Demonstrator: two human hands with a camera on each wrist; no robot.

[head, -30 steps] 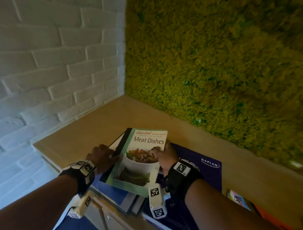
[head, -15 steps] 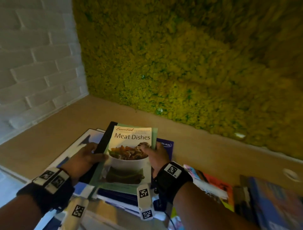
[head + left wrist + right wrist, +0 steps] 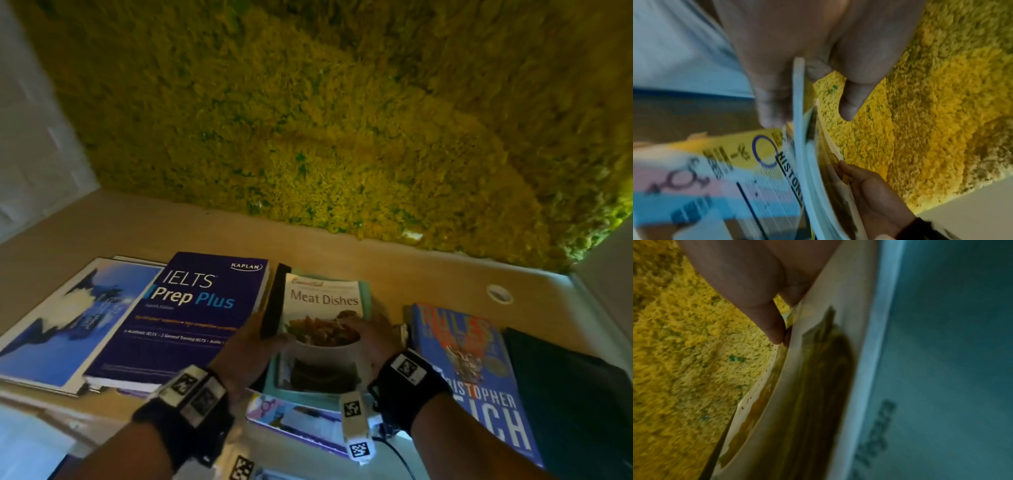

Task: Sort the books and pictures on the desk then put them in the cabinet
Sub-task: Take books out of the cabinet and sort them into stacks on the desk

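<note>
**Meat Dishes book held between both hands, mid-table**

So the Meat Dishes cookbook sits right between the two hands, over the middle of the table. Left hand grips its dark spine edge, right hand clasps the opposite edge with the thumb on the cover. From the left wrist view, the fingers go under the book and the thumb stays on top.

Compared to half a second back, the view has swung right and the book has moved with it: it was over the purple IELTS Prep Plus book, now it's just right of it, above a pastel-coloured book. A blue paperback lies just right of the hands.

Both forearms reach forward, wrists roughly level, palms facing each other across the cover.
</note>
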